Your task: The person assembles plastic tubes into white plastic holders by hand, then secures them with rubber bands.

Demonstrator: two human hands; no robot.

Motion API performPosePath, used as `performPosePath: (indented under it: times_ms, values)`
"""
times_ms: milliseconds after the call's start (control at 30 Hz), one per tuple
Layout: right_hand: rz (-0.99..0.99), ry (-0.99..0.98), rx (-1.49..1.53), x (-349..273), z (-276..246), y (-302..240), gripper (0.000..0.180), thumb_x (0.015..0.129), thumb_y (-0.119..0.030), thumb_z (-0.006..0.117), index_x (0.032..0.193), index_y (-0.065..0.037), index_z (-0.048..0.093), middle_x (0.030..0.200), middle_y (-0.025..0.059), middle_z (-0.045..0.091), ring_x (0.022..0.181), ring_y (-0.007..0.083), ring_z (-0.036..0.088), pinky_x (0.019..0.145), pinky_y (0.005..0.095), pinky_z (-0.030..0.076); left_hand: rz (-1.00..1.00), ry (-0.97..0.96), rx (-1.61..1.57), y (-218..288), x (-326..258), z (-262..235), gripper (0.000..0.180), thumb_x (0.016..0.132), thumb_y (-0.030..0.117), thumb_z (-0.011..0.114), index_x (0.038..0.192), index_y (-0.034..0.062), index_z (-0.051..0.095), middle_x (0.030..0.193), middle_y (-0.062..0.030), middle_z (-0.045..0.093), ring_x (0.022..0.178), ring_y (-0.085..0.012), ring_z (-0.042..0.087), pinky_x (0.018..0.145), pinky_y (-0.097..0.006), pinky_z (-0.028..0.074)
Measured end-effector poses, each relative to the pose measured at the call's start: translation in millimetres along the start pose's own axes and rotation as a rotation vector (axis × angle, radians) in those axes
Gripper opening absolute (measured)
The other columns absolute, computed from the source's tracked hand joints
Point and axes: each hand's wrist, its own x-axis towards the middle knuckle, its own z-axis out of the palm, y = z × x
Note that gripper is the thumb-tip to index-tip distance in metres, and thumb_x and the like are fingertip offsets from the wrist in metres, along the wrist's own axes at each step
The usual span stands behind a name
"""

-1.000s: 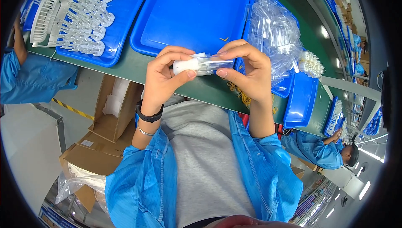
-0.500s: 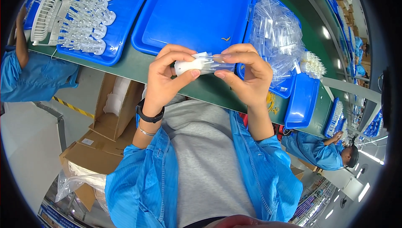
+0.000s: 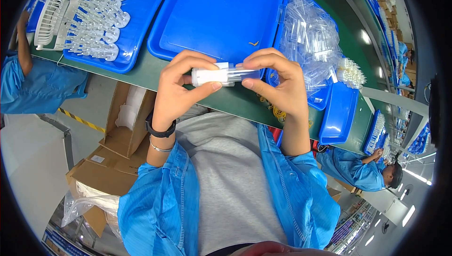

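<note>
Both hands were up near the middle of the frame, pinching the same little part between them. The left hand (image 3: 176, 91) had its thumb and fingers curled tight around the white plastic piece (image 3: 210, 76), and the right hand (image 3: 278, 84) gripped the clear plastic sleeve (image 3: 245, 73) sticking out of its right end, fingers bent over the top and thumb underneath. So neither hand was open at all, both clamped on that one thing, held just above the edge of the green table (image 3: 235, 100). Right behind it sat an almost bare blue tray (image 3: 221, 20) with a few white bits at its top. Upper left was another blue tray (image 3: 141, 16) packed with rows of clear parts, and a heap of clear sleeves (image 3: 308, 35) filled the tray at the upper right. Cardboard boxes (image 3: 117, 133) sat down at the lower left.
</note>
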Motion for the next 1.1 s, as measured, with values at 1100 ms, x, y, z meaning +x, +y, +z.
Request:
performPosePath:
  times_ms: [1100]
  values:
    - [-0.233, 0.082, -0.184, 4, 22, -10, 0.028, 0.072, -0.009, 0.076, 0.098, -0.007, 0.068, 0.109, 0.0091, 0.068, 0.115, 0.0247, 0.058, 0.099, 0.0403, 0.043, 0.102, 0.11, -0.492, -8, -2, 4, 0.026, 0.078, -0.012, 0.063, 0.103, -0.0055, 0.059, 0.117, -0.0233, 0.057, 0.108, -0.0271, 0.059, 0.084, -0.034, 0.057]
